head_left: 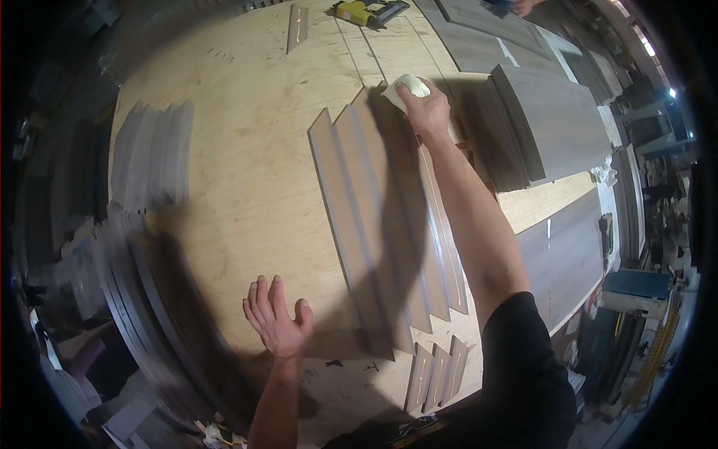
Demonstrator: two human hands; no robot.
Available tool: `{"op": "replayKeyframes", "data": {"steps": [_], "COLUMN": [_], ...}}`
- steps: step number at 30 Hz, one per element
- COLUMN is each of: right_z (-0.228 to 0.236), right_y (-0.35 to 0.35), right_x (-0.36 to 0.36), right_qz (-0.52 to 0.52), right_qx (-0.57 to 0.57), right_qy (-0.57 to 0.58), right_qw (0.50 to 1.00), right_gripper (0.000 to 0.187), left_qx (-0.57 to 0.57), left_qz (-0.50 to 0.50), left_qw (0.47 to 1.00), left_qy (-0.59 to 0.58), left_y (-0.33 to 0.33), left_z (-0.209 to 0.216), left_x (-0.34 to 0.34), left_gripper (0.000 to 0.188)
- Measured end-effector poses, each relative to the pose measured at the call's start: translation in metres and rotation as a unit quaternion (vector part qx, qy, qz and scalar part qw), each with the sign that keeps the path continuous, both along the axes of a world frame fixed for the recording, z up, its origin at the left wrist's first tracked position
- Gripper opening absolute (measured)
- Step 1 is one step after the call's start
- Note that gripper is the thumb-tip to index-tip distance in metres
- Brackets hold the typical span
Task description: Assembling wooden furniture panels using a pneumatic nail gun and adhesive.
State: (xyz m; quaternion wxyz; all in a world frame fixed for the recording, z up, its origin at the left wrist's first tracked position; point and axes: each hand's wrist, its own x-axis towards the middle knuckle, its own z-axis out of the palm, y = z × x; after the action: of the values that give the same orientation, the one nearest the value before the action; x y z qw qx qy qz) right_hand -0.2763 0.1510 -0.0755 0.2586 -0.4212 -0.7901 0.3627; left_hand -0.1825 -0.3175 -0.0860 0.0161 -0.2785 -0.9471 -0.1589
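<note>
Long brown strips with angled ends (374,217) lie side by side on a pale plywood table (239,202). My right hand (430,112) is closed around a white squeeze bottle (410,88), held tilted over the far end of the rightmost strips. A thin pale bead, which looks like glue, runs along the rightmost strip beneath my forearm. The bottle's tip is hidden. My left hand (278,322) is over the table left of the strips, fingers spread, holding nothing. Several short strips (437,374) with similar pale beads lie near me.
A stack of grey panels (561,120) stands at the right. Grey strips (153,157) and a curved-looking dark stack (149,284) line the left edge. At the far side are a yellow-and-black nail gun (366,13) and one short strip (298,28). Another person's hand (523,6) shows at the top right.
</note>
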Motion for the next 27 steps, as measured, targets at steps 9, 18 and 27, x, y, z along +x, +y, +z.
{"op": "replayKeyframes", "data": {"steps": [9, 18, 27], "right_z": [0.000, 0.038, 0.045], "right_y": [-0.009, -0.062, -0.111], "right_x": [0.027, 0.096, 0.184], "right_qz": [-0.020, -0.006, -0.007], "right_qx": [0.004, -0.125, -0.147], "right_qy": [0.013, 0.010, 0.006], "right_qw": [1.000, 0.992, 0.989], "right_gripper": [0.054, 0.050, 0.052], "left_qx": [0.005, -0.008, -0.003], "left_qz": [-0.009, -0.006, -0.015], "left_qw": [1.000, 1.000, 1.000], "left_qy": [-0.013, -0.001, 0.003], "left_y": [-0.001, 0.003, 0.002], "left_z": [0.003, 0.009, 0.005], "left_x": [0.001, 0.002, 0.005], "left_gripper": [0.065, 0.061, 0.062]}}
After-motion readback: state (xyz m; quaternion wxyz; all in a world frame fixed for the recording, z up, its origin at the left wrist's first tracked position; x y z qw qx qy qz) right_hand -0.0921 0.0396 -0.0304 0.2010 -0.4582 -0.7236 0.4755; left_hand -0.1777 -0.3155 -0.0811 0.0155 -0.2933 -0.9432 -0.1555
